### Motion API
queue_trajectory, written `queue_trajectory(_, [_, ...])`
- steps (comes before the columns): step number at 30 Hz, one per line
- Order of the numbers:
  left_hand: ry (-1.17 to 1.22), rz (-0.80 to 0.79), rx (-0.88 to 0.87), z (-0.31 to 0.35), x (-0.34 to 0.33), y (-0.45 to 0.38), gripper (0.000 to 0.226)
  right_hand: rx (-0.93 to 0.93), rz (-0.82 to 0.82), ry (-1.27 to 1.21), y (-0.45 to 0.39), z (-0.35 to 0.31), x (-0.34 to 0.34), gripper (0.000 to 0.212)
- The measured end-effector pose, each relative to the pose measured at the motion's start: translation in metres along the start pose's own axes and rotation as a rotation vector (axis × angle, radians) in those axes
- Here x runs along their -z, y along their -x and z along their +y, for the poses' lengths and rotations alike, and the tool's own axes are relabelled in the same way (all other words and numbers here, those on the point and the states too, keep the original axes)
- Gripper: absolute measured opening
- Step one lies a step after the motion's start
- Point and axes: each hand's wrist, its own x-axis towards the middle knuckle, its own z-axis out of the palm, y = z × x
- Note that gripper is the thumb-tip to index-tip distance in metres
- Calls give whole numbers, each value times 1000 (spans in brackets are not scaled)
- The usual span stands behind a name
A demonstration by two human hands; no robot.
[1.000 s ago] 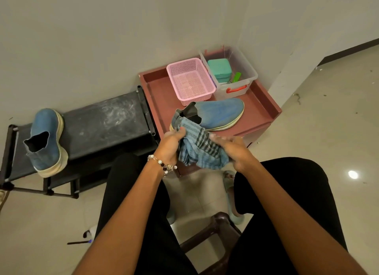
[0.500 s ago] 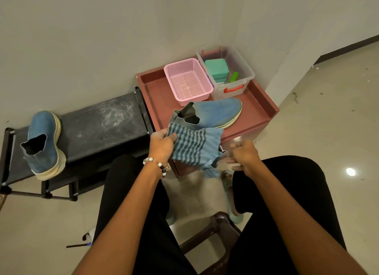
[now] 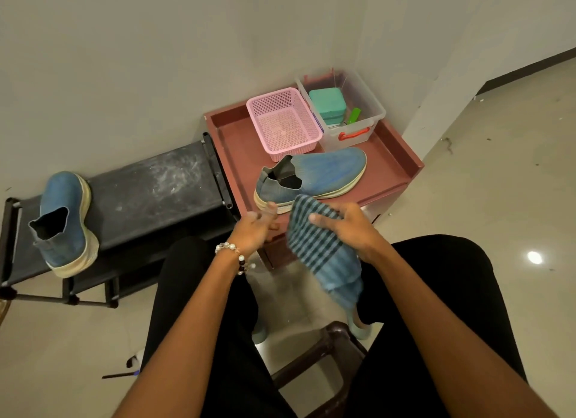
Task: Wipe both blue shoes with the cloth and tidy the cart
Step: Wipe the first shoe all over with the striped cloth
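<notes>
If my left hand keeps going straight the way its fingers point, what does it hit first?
Most likely the heel of the shoe on the cart; the left hand sits just short of it, though depth is hard to judge.

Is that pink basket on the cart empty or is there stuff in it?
Empty: the pink basket shows only its bare mesh floor.
</notes>
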Motion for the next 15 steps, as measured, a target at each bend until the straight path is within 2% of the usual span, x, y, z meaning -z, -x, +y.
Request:
queue_trajectory(1, [-113, -102, 7, -1, 0, 2, 77, 18, 48, -102, -1, -2, 4, 29])
queue_trajectory(3, [-132, -368, -10, -2, -5, 6, 91, 48, 54, -367, 1, -9, 8, 31])
queue_trajectory(5, [47, -604, -95, 2, -21, 17, 73, 80, -6, -551, 3, -14, 5, 34])
queue_trajectory(6, [160, -635, -131, 2, -32, 20, 62, 95, -25, -561, 3, -15, 1, 34])
queue_trajectory(7, [273, -604, -128, 3, -43, 21, 52, 117, -8, -476, 2, -14, -4, 33])
queue_trajectory(8, [370, -535, -110, 4, -50, 20, 40, 165, 51, -271, 0, -13, -8, 30])
queue_trajectory(10, [502, -404, -100, 9, -55, 18, 19, 313, 195, 292, -5, -7, -9, 30])
queue_trajectory(11, [516, -373, -98, 10, -54, 16, 18, 370, 257, 474, -7, -3, -7, 33])
queue_trajectory(12, [502, -355, -95, 9, -51, 13, 19, 399, 283, 519, -8, -2, -4, 38])
queue_trajectory(13, [493, -347, -98, 9, -47, 12, 21, 389, 262, 454, -7, -2, -1, 45])
queue_trajectory(15, [495, -341, -93, 10, -40, 12, 28, 400, 132, 345, -3, -4, 6, 64])
